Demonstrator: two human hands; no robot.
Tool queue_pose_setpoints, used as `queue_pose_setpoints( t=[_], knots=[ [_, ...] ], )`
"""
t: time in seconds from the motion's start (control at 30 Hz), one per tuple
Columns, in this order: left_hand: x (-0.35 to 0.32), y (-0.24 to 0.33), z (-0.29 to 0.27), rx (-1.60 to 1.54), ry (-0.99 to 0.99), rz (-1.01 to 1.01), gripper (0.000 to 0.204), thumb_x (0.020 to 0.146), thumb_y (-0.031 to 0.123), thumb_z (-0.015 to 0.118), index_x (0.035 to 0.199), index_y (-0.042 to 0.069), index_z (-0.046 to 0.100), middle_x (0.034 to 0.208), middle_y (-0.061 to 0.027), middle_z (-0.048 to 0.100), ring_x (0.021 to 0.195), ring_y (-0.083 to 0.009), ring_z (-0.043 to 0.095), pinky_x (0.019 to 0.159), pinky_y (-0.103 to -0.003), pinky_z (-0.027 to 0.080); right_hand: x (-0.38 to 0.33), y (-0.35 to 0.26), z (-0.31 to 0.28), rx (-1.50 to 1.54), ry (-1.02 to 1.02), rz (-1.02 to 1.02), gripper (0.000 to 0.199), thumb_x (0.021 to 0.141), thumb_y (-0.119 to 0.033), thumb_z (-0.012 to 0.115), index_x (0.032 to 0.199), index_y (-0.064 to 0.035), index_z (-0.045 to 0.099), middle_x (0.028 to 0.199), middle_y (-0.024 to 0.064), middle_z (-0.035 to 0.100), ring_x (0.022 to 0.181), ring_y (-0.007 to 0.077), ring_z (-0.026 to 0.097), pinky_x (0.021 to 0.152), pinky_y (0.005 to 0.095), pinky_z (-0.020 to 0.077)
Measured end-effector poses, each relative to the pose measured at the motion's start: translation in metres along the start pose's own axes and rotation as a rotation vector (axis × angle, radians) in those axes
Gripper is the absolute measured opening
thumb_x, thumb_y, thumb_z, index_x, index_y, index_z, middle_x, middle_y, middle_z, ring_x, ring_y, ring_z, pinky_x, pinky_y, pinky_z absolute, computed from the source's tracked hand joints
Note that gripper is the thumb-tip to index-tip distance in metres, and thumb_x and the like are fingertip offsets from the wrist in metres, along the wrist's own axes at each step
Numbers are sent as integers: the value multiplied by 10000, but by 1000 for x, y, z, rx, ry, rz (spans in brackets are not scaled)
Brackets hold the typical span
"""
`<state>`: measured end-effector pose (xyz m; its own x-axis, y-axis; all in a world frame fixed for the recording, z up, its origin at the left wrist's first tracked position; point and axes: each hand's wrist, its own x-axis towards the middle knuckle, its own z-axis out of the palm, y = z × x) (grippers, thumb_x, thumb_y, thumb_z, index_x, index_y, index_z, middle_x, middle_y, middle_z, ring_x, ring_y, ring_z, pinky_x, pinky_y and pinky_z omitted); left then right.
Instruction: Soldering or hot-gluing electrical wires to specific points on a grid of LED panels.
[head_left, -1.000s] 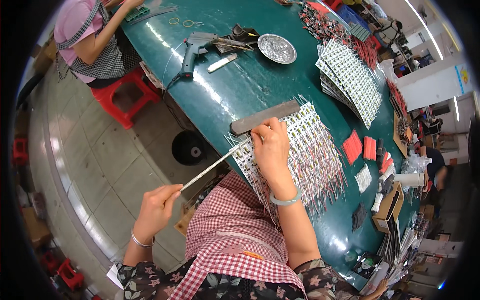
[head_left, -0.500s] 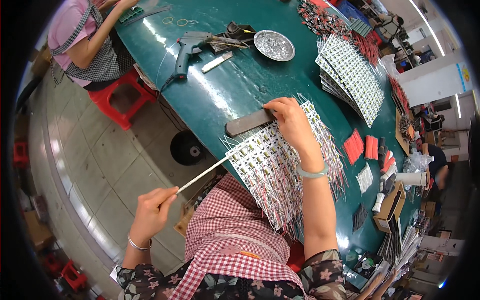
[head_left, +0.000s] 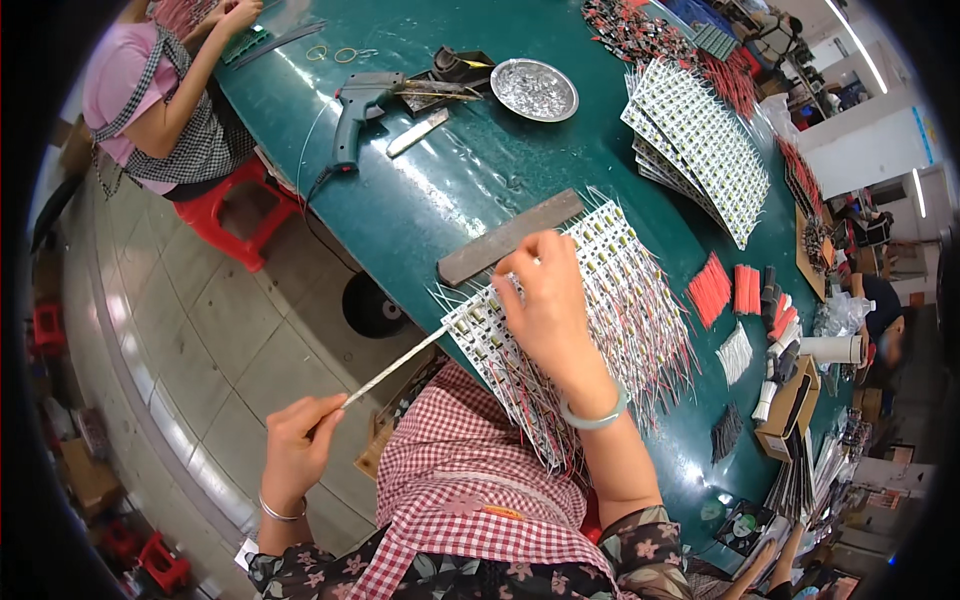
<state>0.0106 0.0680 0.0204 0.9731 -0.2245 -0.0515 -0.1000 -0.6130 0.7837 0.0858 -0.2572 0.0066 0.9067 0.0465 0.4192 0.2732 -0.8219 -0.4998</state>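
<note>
My left hand [head_left: 300,445] pinches one end of a thin pale rod [head_left: 395,368], out beyond the table's edge. The rod's far end meets the left edge of a white circuit-board panel [head_left: 490,322] with rows of small components and many thin red and white wires hanging toward me. Over the panel, my right hand [head_left: 548,310] is bent with its fingers curled. A small pale spot shows at those fingers; what it is cannot be made out. Along the panel's far edge lies a flat grey-brown bar [head_left: 510,238], apart from my right hand.
Beyond are a hot-glue gun [head_left: 360,115], a metal dish [head_left: 535,88] of silvery bits and a pale block [head_left: 418,133]. Stacked wired panels [head_left: 700,145] stand right, near red tube bundles [head_left: 710,288]. A co-worker [head_left: 165,110] sits far left beside a red stool [head_left: 240,215].
My right hand has come off the bar and moved nearer to me, over the panel. The rod and my left hand have shifted slightly down and left in the picture.
</note>
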Motion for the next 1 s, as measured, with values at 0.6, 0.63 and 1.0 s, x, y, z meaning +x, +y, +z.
queue_pose_setpoints(
  t=[0.6, 0.63, 1.0],
  knots=[
    [-7, -7, 8, -51, -1, -18, 154, 884, -38, 719, 1034, -41, 754, 775, -103, 687, 659, -134, 614, 604, -267, 461, -22, -17, 41, -339, -48, 112, 63, 773, -12, 647, 833, 7, 649, 1029, 129, 552, 1011, 301, 533, 797, 422, 432],
    [-8, -8, 8, -58, 2, -16, 155, 886, -37, 719, 1036, -40, 755, 777, -103, 688, 659, -133, 613, 604, -266, 461, -23, -15, 42, -333, -45, 119, 66, 783, -13, 645, 845, 10, 648, 1035, 132, 551, 1008, 303, 534, 795, 424, 431],
    [-6, -5, 12, -40, 23, 46, 153, 904, -21, 706, 1050, -34, 752, 726, -113, 634, 582, -169, 564, 548, -293, 425, -28, -14, 23, -47, -47, 228, 95, 869, -33, 672, 945, 14, 637, 1067, 152, 541, 1012, 342, 542, 811, 456, 428]
  ],
)
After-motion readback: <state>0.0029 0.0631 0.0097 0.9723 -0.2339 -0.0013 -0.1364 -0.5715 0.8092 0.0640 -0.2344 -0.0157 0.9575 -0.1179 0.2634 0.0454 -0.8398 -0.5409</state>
